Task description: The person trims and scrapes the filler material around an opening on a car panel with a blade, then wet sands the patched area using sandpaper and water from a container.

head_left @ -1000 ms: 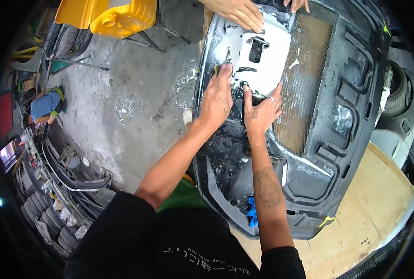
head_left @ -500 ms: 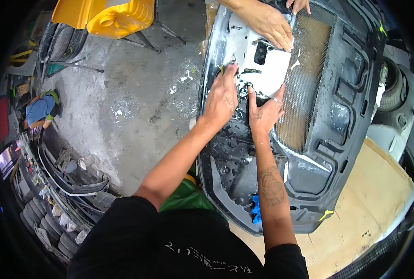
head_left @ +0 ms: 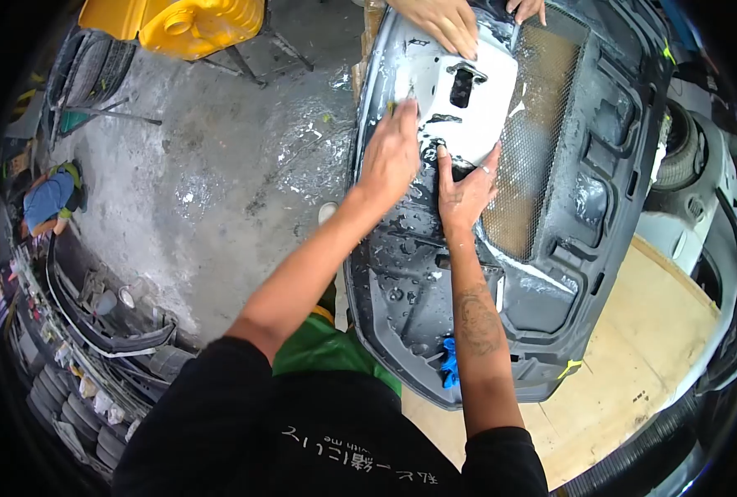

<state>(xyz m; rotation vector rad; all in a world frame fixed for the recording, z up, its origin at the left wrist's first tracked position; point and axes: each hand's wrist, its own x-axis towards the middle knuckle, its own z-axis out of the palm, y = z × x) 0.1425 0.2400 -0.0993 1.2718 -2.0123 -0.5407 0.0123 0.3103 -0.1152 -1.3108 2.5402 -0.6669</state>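
A dark, wet car hood [head_left: 542, 315] lies underside up in front of me, with a white plate [head_left: 488, 120] and a metal mesh [head_left: 530, 149] on it. My left hand [head_left: 391, 156] presses against the plate's left side, fingers bunched together. A bit of yellow-green shows at its fingertips, but what it holds is mostly hidden. My right hand [head_left: 468, 192] rests at the plate's near edge, thumb and fingers apart, a ring on one finger. At the plate's far end is another person's hand [head_left: 447, 23], with a second hand [head_left: 527, 10] close by.
A blue crumpled item [head_left: 449, 364] lies on the hood's near end. Under the hood is a wooden board [head_left: 633, 331]. On the left are a cut yellow jug [head_left: 198, 25] on a stand, tires [head_left: 95, 70], a crouching person [head_left: 49, 199] and car parts. The floor [head_left: 236, 174] looks wet.
The other person's hand has drawn back up and left across the white plate. My left hand has shifted slightly forward, while my right hand stays at the plate's edge. The view has shifted a little.
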